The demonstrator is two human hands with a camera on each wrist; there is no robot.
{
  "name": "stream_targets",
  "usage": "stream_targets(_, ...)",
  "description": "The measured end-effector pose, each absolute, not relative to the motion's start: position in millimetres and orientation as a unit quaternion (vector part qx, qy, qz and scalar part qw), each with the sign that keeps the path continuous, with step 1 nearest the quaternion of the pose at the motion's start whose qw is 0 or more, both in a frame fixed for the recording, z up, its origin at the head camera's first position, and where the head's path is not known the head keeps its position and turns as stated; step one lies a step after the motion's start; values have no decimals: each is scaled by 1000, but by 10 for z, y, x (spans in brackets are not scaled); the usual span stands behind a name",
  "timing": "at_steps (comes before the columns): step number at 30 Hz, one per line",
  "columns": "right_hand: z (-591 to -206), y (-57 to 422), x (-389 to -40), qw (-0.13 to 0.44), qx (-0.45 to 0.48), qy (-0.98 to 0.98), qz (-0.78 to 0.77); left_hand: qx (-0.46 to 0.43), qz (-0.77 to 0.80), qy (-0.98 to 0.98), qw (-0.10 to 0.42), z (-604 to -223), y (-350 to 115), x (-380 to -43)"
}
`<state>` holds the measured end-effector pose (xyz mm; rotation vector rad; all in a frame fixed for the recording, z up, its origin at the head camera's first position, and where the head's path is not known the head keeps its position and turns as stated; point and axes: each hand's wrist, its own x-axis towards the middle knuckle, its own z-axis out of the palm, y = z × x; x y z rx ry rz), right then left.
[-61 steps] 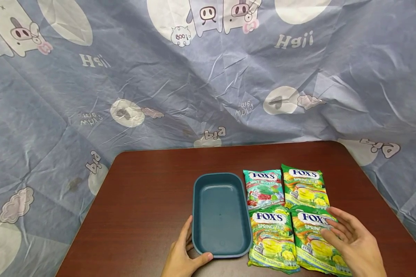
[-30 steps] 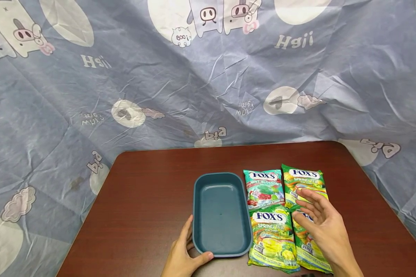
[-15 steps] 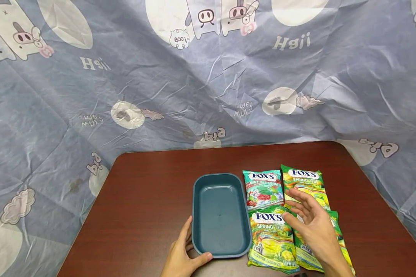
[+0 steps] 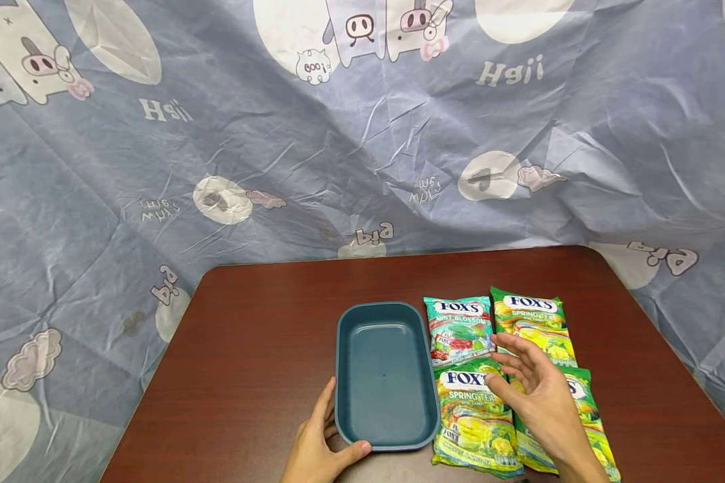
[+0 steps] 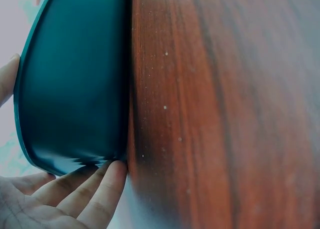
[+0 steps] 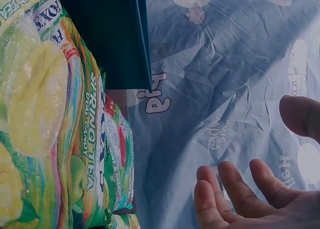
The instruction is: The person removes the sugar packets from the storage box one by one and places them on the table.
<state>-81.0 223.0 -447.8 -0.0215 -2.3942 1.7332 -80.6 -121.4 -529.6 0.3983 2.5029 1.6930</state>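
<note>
A blue-green rectangular plastic tray [image 4: 383, 379] stands on the table. My left hand [image 4: 317, 439] holds its near-left corner, with the thumb at the near rim and fingers against the left wall; the left wrist view shows the fingertips [image 5: 116, 170] touching it low down. My right hand [image 4: 534, 396] hovers over the candy bags, fingers loosely bent, nothing between them. Beneath it lie a near-left Spring Tea bag [image 4: 474, 426] and a partly covered near-right bag [image 4: 595, 422]. Behind are a teal Mint Blossom bag [image 4: 459, 329] and another Spring Tea bag [image 4: 532, 322].
The dark red-brown table [image 4: 248, 362] extends left of the tray and right of the bags. A wrinkled blue-grey cloth [image 4: 314, 154] with cartoon pigs hangs behind it. The bags sit close along the tray's right side.
My right hand has moved left from the near-right bag to above the middle of the bags, uncovering that bag's right part. The left hand and tray have stayed put.
</note>
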Motion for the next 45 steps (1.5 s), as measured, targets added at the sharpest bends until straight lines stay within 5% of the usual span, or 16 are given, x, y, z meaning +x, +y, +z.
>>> stream_targets(45,-4534,1731,-910,74,-8,-892,446,127,510,849,52,-5203,-1235,-817)
